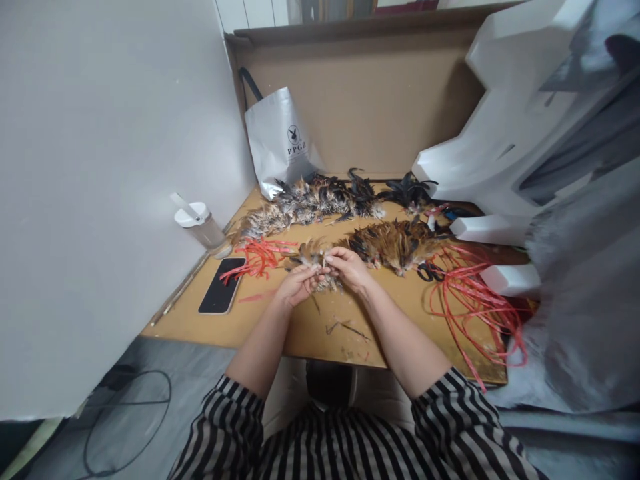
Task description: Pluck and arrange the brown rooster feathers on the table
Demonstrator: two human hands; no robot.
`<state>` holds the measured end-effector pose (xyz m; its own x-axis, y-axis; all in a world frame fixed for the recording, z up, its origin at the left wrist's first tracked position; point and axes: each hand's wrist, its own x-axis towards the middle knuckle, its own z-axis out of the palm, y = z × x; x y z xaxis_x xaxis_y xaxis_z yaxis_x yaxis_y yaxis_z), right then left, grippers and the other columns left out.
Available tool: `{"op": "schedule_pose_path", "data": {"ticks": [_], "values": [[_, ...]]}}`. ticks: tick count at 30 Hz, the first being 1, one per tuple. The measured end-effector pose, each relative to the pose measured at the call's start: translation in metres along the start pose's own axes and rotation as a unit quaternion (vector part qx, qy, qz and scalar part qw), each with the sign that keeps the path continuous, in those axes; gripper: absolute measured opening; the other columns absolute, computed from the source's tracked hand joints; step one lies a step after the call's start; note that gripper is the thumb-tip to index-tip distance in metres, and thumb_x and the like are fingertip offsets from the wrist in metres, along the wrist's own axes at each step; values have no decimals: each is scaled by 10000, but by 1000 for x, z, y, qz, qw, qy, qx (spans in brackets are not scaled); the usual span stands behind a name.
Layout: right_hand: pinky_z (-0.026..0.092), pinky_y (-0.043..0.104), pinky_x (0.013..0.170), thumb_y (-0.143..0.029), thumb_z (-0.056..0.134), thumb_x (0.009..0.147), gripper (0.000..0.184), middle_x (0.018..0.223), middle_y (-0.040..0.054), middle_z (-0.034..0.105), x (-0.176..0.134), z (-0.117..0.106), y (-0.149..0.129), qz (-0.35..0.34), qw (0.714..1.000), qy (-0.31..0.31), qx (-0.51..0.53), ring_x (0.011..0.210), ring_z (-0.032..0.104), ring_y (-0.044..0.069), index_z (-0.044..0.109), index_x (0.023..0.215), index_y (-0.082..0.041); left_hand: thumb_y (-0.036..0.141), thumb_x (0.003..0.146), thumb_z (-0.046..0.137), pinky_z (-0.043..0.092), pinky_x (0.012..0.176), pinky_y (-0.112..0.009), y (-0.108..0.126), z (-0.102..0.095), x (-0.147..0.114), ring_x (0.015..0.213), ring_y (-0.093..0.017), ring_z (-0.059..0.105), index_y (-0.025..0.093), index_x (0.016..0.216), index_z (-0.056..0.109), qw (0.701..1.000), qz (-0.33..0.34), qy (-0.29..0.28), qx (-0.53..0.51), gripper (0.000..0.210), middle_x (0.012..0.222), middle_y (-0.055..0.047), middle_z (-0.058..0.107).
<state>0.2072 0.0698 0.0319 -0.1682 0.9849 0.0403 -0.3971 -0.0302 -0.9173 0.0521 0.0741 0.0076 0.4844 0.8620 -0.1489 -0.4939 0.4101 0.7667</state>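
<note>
We're gathering a small feather bunch, by the look of it, right between our hands, just above the desk! Our left hand curls palm up, our right hand tips in opposite, both sets of fingers pinched nearly closed on the bunch. Forearms slant inward to meet. Next, we'd judge, calls for a steady left grip and fine right-hand work.
</note>
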Motion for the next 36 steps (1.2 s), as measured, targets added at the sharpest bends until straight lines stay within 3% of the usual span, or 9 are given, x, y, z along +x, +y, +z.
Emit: {"op": "schedule_pose_path", "data": {"ticks": [6,14,17,24,29,36], "values": [[312,179,451,-341,699,600,277,576,-26,560,2,1,9,0,1000,-11,-15,471,460,54,574,761,-153,133,701,631,448,526,-116,-2,-1,0,563,-44,574,90,807,651,1000,3,-13,-23,116,745,-53,663],[152,170,351,-410,703,571,319,413,-73,411,4,0,11,40,996,73,-42,352,274,26,562,676,-144,211,647,683,439,530,-158,3,8,1,567,-79,573,86,766,675,980,119,89,131,172,700,-73,662],[136,169,354,-390,694,594,292,444,-56,446,2,3,7,43,998,30,-14,359,270,21,558,668,-142,223,658,675,434,522,-165,3,10,-2,549,-80,564,79,773,675,982,103,60,144,185,660,-69,648],[157,155,383,-317,683,635,248,552,-15,542,-4,2,-5,86,990,-101,55,409,297,18,590,778,-138,154,675,656,421,494,-134,0,6,-2,506,-39,519,81,762,644,999,27,16,40,114,679,-47,624],[221,160,408,-272,704,609,243,646,20,606,-5,-1,-5,84,988,-119,57,446,355,26,614,786,-133,127,690,638,413,496,-93,1,4,-2,512,-11,499,81,750,624,1000,22,-2,-19,77,685,-27,598],[235,179,415,-308,702,592,213,555,-6,578,-4,3,-4,38,996,-75,8,428,361,42,599,681,-144,129,692,638,402,480,-89,4,6,-4,499,-7,493,86,724,615,1000,8,7,-20,59,659,-16,593]]}}
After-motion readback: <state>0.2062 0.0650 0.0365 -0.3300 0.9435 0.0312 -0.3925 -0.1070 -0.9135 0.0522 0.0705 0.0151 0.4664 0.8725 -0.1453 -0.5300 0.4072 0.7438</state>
